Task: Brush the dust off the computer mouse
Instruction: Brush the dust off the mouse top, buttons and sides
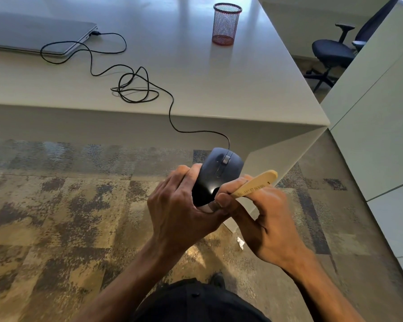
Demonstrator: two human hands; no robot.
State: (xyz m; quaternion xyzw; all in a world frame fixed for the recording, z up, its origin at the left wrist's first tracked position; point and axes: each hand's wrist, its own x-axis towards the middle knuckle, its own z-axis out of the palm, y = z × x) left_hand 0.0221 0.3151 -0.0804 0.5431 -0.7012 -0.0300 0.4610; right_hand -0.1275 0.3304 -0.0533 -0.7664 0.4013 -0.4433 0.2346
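Observation:
A black wired computer mouse [216,173] is held in the air over the carpet, in front of the desk's near edge, buttons facing up. My left hand [177,205] grips its rear and left side. My right hand [263,219] holds a brush by its pale wooden handle [256,183], which sticks out to the upper right. The brush head points down at the mouse's rear end, and its bristles are hidden behind my fingers. The mouse's black cable [135,87] runs up over the desk edge in loose loops to a closed grey laptop [33,33].
The white desk [242,89] carries the laptop at far left and a red mesh pen cup [226,24] at the back. A white partition [377,126] stands on the right, with a black office chair [333,49] beyond. A scrap of white paper [240,242] lies on the patterned carpet.

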